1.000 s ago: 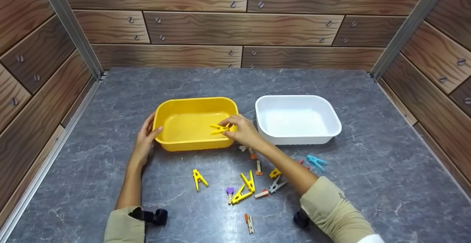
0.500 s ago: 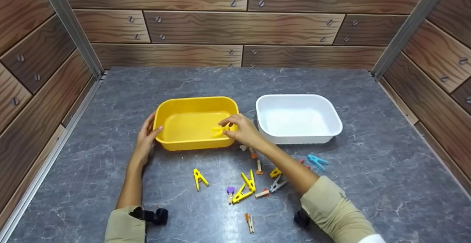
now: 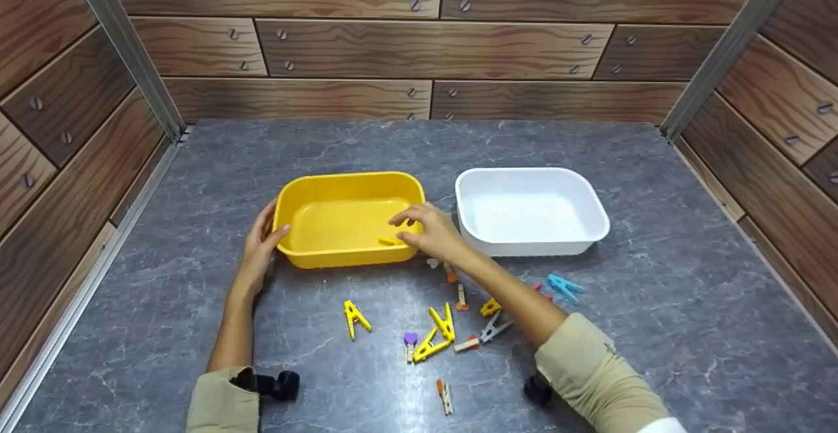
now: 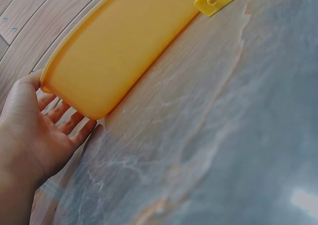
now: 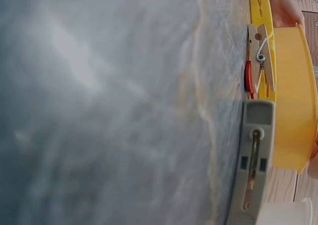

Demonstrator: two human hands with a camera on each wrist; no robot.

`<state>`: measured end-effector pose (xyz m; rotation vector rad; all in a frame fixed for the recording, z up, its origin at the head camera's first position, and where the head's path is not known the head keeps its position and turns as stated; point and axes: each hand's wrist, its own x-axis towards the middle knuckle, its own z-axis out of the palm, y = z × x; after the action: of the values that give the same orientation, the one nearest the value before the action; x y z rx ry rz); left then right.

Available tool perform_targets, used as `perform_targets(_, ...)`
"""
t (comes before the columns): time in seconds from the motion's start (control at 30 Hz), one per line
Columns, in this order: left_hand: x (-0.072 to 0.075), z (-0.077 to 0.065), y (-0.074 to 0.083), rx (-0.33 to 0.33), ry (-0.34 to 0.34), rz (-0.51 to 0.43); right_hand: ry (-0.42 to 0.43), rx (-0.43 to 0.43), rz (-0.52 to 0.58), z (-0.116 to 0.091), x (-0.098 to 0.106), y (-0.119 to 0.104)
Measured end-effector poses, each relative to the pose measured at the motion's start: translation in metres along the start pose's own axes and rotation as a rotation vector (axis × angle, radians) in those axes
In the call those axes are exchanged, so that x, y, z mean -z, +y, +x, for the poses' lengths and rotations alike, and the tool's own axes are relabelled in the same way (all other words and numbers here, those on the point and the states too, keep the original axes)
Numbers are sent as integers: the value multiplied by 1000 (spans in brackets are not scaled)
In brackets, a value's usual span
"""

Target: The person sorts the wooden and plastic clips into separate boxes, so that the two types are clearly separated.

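Observation:
My left hand (image 3: 254, 253) grips the left end of a yellow plastic tub (image 3: 350, 261), thumb over the rim and fingers along the outer wall. Over the tub's right end is my right hand (image 3: 432, 231), thumb and fingers apart with nothing between them. Just below those fingertips a yellow clothespin (image 3: 387, 242) lies in the tub, partly hidden by the hand. In front of the tub, another yellow clothespin (image 3: 353, 318) lies on the table. In the right wrist view, a grey clothespin (image 5: 253, 160) and a wooden one with red (image 5: 262, 56) appear close up.
A white tub (image 3: 533, 249) stands right of the yellow one. Several clothespins lie scattered in front, among them a blue one (image 3: 564, 287), a purple-heart one (image 3: 410, 341) and an orange-topped wooden one (image 3: 444, 397). Wood-patterned walls (image 3: 419, 53) enclose the table.
My right thumb and fingers have let go of the yellow clothespin, which dropped onto the tub's floor. The left hand and both tubs have stayed in place.

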<state>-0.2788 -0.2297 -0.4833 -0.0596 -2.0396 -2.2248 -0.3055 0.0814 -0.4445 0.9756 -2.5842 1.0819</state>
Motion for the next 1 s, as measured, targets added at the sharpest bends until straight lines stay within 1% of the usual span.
perform_targets(0.1, 0, 0, 0, 3, 3, -4, -8, 4, 0, 0, 1, -2)
perform_targets(0.23, 1, -1, 1, -7, -6, -1, -1, 47, 26, 0, 4, -8)
perform_targets(0.33, 1, -1, 1, -10, -15, 7, 20, 100, 56, -2, 6, -15)
perform_targets(0.43, 2, 0, 2, 1, -20, -7, 34, 170, 107, -4, 5, -26)
perform_targets(0.53, 1, -1, 4, 24, -20, -12, 14, 247, 174, -6, 3, -39)
perform_targets(0.63, -2, -4, 12, 41, -24, -14, -42, 309, 227, -9, -1, -52)
perform_targets(0.73, -5, -8, 18, 50, -33, -13, -139, 335, 241, -14, -8, -62)
perform_targets(0.9, -7, -10, 21, 40, -42, -6, -357, 333, 197, -21, -23, -69)
perform_targets(1.0, -7, -11, 23, 24, -33, -2, -449, 326, 154, -24, -32, -69)
